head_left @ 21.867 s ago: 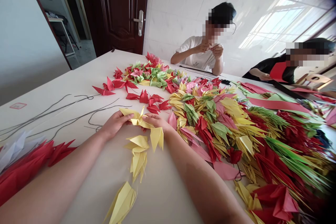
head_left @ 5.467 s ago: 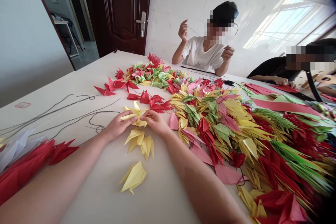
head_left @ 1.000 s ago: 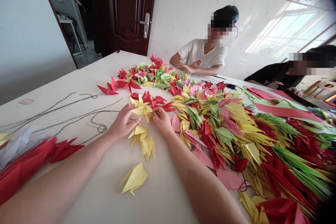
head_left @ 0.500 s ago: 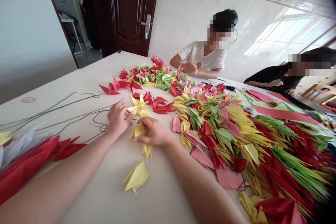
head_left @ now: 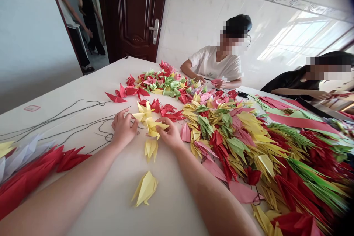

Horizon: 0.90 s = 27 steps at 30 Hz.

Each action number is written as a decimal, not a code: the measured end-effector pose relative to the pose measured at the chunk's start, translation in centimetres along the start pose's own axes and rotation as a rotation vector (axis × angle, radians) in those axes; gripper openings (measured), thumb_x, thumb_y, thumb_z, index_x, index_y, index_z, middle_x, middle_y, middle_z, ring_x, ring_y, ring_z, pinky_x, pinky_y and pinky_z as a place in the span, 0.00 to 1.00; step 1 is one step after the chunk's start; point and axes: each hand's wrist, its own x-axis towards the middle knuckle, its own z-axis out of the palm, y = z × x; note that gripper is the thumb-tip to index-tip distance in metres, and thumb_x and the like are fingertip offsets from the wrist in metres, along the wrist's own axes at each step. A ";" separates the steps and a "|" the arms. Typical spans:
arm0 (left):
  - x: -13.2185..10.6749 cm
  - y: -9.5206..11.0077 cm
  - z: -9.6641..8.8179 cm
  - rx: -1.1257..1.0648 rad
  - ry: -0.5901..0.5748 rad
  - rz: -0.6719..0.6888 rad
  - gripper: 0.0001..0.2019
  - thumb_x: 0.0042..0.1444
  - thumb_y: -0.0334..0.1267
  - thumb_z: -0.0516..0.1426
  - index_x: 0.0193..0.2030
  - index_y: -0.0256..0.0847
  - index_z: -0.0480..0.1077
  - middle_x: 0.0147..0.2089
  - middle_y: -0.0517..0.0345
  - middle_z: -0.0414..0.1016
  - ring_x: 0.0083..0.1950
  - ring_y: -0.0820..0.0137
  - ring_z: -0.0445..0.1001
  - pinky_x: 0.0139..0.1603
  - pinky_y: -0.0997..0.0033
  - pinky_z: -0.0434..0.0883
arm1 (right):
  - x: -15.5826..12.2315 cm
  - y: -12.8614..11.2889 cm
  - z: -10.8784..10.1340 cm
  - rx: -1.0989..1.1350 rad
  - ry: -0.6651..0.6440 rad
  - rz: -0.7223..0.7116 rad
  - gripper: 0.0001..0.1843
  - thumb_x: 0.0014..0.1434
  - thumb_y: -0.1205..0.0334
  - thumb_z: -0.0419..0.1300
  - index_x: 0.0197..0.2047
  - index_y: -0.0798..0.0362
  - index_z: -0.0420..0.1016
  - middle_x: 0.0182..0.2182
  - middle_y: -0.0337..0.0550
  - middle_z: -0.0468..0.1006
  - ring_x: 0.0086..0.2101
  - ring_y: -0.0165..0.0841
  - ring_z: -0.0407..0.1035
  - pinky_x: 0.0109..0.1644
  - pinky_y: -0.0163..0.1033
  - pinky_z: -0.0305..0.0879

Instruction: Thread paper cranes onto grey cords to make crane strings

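Note:
My left hand (head_left: 123, 127) rests on the white table (head_left: 83, 92) with its fingers pinched together beside a yellow paper crane (head_left: 143, 112); what it holds is too small to make out. My right hand (head_left: 169, 132) pinches a second yellow paper crane (head_left: 153, 127) just below the first. Another yellow crane (head_left: 151, 148) lies under my hands, and one more (head_left: 145, 189) lies nearer to me. Thin grey threads (head_left: 69, 118) run off to the left.
A big heap of red, yellow, green and pink paper cranes (head_left: 249, 140) fills the right side. Red and white crane strings (head_left: 30, 166) lie at the left. Two people sit across the table (head_left: 221, 68) (head_left: 301, 81). Others stand in the doorway (head_left: 80, 14).
My right hand has moved up from the lower crane and taken hold of the crane beside the top one. My left hand stayed by the thread. People have come into the doorway.

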 end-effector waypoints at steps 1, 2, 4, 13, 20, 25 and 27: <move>-0.1 0.1 -0.2 -0.023 0.055 0.027 0.10 0.50 0.43 0.53 0.36 0.40 0.66 0.57 0.41 0.61 0.59 0.49 0.56 0.53 0.45 0.57 | 0.0 -0.1 0.0 -0.004 0.013 0.000 0.10 0.50 0.58 0.55 0.37 0.52 0.64 0.25 0.36 0.67 0.22 0.26 0.60 0.24 0.32 0.57; -0.2 0.3 -0.5 -0.056 0.121 0.082 0.13 0.50 0.44 0.53 0.40 0.39 0.64 0.56 0.39 0.60 0.59 0.50 0.56 0.54 0.46 0.56 | 0.0 -0.2 0.0 -0.007 0.025 -0.003 0.10 0.50 0.59 0.55 0.36 0.52 0.63 0.25 0.36 0.67 0.23 0.26 0.61 0.25 0.32 0.58; -0.6 0.9 -1.2 -0.137 0.194 0.272 0.18 0.50 0.47 0.53 0.44 0.37 0.62 0.53 0.39 0.62 0.57 0.54 0.59 0.55 0.50 0.56 | 0.1 -0.2 0.0 -0.016 0.056 -0.021 0.08 0.49 0.59 0.55 0.34 0.51 0.62 0.27 0.37 0.67 0.25 0.27 0.62 0.27 0.32 0.59; -1.1 1.9 -1.8 -0.300 -0.404 0.200 0.17 0.56 0.49 0.47 0.24 0.40 0.63 0.22 0.59 0.67 0.26 0.69 0.67 0.27 0.72 0.63 | 0.2 0.1 0.1 0.056 -0.010 -0.045 0.09 0.49 0.58 0.56 0.30 0.51 0.59 0.28 0.36 0.63 0.27 0.26 0.60 0.27 0.31 0.58; -1.1 2.1 -2.0 -0.702 -0.524 0.035 0.15 0.51 0.50 0.53 0.33 0.40 0.65 0.32 0.59 0.71 0.35 0.67 0.73 0.35 0.71 0.70 | 0.7 0.4 0.0 0.217 0.016 0.069 0.19 0.42 0.54 0.64 0.30 0.51 0.57 0.26 0.32 0.62 0.24 0.23 0.57 0.28 0.31 0.56; -1.2 1.9 -1.7 -0.889 -0.528 -0.058 0.15 0.49 0.49 0.56 0.37 0.40 0.65 0.36 0.59 0.70 0.38 0.67 0.73 0.40 0.67 0.70 | 0.6 -0.2 0.1 0.455 -0.028 0.202 0.22 0.40 0.55 0.66 0.34 0.49 0.58 0.28 0.33 0.68 0.28 0.26 0.66 0.34 0.34 0.64; -1.1 1.8 -1.7 -0.940 -0.526 -0.078 0.14 0.49 0.49 0.57 0.36 0.40 0.66 0.37 0.58 0.70 0.39 0.66 0.72 0.39 0.67 0.70 | 0.5 -0.4 0.1 0.493 -0.104 0.283 0.21 0.40 0.54 0.66 0.33 0.50 0.60 0.27 0.33 0.70 0.27 0.27 0.67 0.36 0.35 0.64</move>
